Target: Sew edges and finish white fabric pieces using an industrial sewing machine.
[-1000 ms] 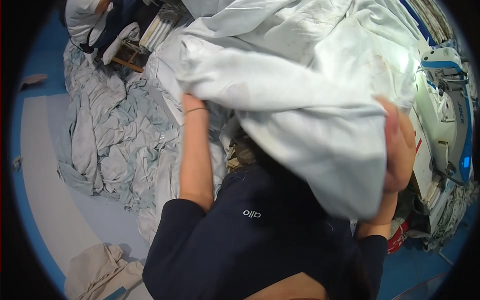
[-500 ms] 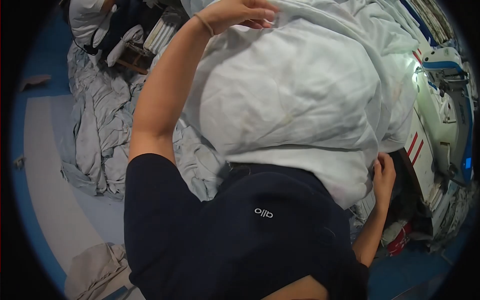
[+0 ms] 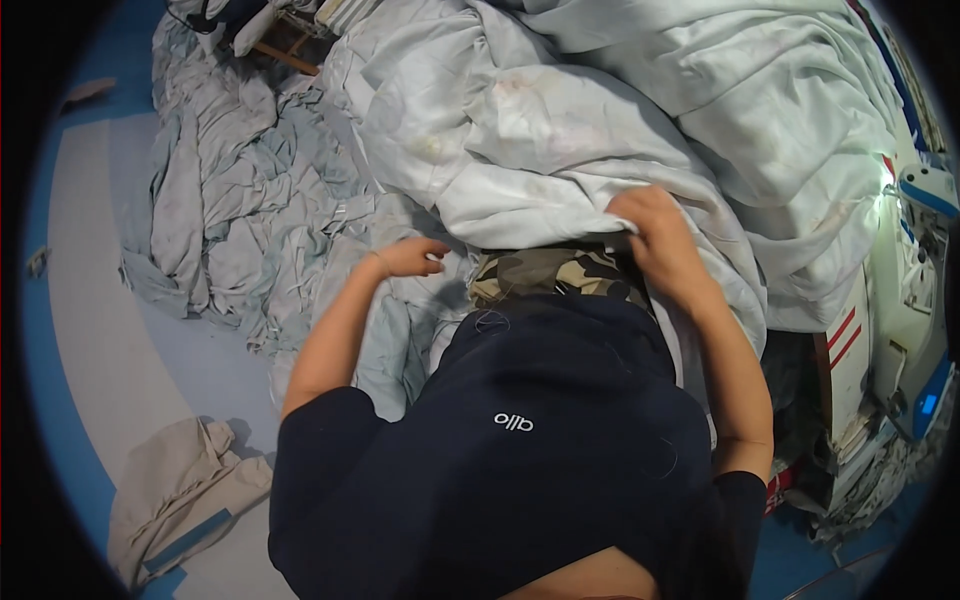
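A large white cloth [image 3: 560,130], wrinkled and faintly stained, is heaped in front of me and spills over toward my lap. My right hand [image 3: 655,235] pinches its near edge just above my camouflage-patterned trousers [image 3: 555,275]. To the left of that edge, my left hand [image 3: 408,257] is in the air with its fingers loosely apart and nothing in them. Below and beside it lies a pile of crumpled pale grey-blue cloth pieces [image 3: 290,210].
A white and blue sewing machine [image 3: 920,300] stands on a white tabletop [image 3: 850,340] at my right, its lamp lit. Beige cloth [image 3: 180,490] lies on the floor at the lower left. A wooden stool-like frame [image 3: 290,55] shows at the far left.
My left hand has come back from the far part of the white cloth toward my lap. My right hand has moved inward and taken its near edge. The cloth has shifted, baring my trousers.
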A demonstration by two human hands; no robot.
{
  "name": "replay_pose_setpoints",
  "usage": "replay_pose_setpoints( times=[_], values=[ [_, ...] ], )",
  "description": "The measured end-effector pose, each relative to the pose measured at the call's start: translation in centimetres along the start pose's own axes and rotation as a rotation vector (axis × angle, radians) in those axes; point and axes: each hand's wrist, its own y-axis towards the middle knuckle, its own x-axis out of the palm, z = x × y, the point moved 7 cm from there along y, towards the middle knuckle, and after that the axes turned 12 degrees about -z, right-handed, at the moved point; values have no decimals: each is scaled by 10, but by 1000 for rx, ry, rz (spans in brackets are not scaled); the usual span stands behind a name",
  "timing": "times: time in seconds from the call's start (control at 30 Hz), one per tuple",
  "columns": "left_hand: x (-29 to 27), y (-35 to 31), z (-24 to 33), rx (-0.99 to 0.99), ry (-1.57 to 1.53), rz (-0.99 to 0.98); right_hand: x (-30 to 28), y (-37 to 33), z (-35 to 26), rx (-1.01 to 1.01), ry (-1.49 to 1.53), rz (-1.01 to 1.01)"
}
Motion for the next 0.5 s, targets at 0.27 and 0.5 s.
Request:
replay_pose_setpoints(
  times=[0.27,0.5],
  values=[
    [-37,60,70,265,183,1058,-173,-79,-45,-190,807,959],
    [-136,61,168,354,-111,1331,-159,-175,-66,-103,583,991]
  ],
)
